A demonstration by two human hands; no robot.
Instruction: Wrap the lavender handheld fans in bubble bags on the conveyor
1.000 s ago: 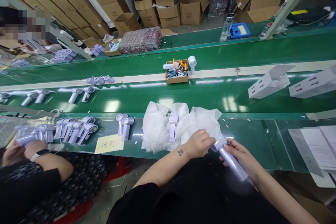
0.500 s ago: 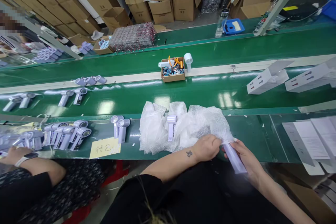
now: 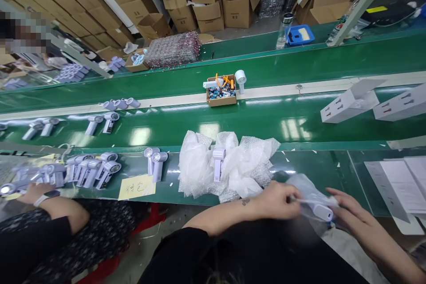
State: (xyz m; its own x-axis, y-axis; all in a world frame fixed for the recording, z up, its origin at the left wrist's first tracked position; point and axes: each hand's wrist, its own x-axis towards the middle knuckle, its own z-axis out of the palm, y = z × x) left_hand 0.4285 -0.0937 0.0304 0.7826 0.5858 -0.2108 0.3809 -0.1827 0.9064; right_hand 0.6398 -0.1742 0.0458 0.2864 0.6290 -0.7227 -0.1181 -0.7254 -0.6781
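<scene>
In front of me, a lilac handheld fan (image 3: pixel 322 213) sits inside a translucent bubble bag (image 3: pixel 304 186), with the end of its handle showing. My left hand (image 3: pixel 284 199) pinches the left side of this bag, its fingers closed. On the other side, my right hand (image 3: pixel 353 213) grips the bag's edge beside the fan's handle, slightly blurred by motion. A pile of bubble bags (image 3: pixel 246 164) lies just left of my hands, and another lilac fan (image 3: pixel 218 164) rests on it. Two more fans (image 3: pixel 159 166) stand farther left.
A yellow note (image 3: pixel 137 186) lies near a group of several fans (image 3: pixel 91 171). Beside me a co-worker's hand (image 3: pixel 35 193) touches fans. A parts box (image 3: pixel 221 100) and white cartons (image 3: pixel 349 102) stand across the green belt. Paper sheets (image 3: pixel 397 182) lie at the right.
The bagged fan has moved right, away from the pile, and its handle end now sits within the bag. Both hands moved right with it. The view has shifted slightly.
</scene>
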